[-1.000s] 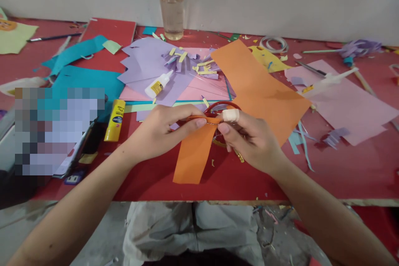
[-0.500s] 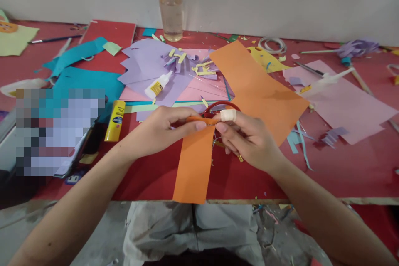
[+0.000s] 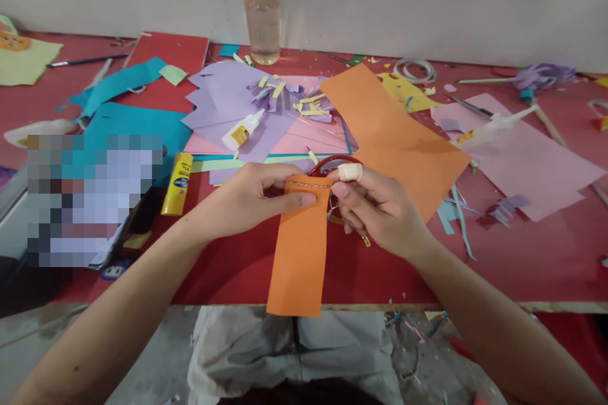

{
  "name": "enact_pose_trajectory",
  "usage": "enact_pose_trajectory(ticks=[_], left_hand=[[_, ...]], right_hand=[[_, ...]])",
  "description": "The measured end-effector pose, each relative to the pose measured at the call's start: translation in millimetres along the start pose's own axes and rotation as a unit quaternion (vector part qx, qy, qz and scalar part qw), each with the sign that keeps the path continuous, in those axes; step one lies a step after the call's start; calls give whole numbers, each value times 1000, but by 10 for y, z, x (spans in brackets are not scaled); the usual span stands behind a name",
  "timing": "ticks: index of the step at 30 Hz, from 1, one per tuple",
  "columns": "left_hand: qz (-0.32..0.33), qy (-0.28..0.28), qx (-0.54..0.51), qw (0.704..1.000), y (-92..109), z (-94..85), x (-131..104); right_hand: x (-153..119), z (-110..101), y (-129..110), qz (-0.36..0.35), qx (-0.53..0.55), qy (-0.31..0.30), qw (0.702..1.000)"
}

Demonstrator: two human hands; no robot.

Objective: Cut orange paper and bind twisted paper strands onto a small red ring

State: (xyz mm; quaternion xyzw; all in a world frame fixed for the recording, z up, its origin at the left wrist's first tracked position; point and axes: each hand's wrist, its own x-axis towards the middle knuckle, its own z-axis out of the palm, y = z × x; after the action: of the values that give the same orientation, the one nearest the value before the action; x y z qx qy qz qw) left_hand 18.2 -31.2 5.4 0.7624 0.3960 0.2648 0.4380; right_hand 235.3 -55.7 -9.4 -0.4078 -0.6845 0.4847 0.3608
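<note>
An orange paper strip (image 3: 300, 253) hangs upright between my hands, its lower end reaching past the table's front edge. My left hand (image 3: 251, 197) is closed on its upper left part, thumb in front and fingers behind. Across the strip near its top lies a thin twisted wire (image 3: 306, 184). My right hand (image 3: 380, 205), with white tape round one finger, pinches the wire's right end at the strip's corner. A red looped handle (image 3: 338, 159), which looks like scissors, shows just behind the hands. Some silvery wire is partly hidden below my right fingers.
A larger orange sheet (image 3: 394, 139) lies behind my right hand. Near my left forearm are a yellow glue stick (image 3: 177, 185) and a blurred-out phone-like device (image 3: 95, 209). Farther back stand a glass of liquid (image 3: 263, 31) and a small glue bottle (image 3: 242, 131) on purple paper.
The strip's top has tilted to face me, so the wire across it now shows fully. My left thumb has slid slightly lower, and the strip's lower end has shifted a little right.
</note>
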Motion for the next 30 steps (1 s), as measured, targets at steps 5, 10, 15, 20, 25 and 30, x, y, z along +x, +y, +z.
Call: enact_pose_trajectory(ticks=[5, 10, 15, 20, 25, 30], left_hand=[[-1, -9, -4, 1000, -12, -7, -4], [-11, -28, -6, 1000, -48, -8, -10], [-12, -36, -19, 999, -70, -11, -11], [-7, -31, -40, 999, -52, -10, -4], [-8, -37, -33, 999, -80, -9, 0], [5, -38, 0, 999, -119, -6, 5]], right_hand=[[3, -6, 2, 11, 2, -9, 1000], [6, -19, 49, 10, 6, -11, 1000], [24, -10, 57, 10, 54, -18, 998], [20, 4, 53, 8, 86, -25, 996], [11, -14, 38, 2, 24, -20, 999], [30, -14, 11, -17, -11, -4, 1000]])
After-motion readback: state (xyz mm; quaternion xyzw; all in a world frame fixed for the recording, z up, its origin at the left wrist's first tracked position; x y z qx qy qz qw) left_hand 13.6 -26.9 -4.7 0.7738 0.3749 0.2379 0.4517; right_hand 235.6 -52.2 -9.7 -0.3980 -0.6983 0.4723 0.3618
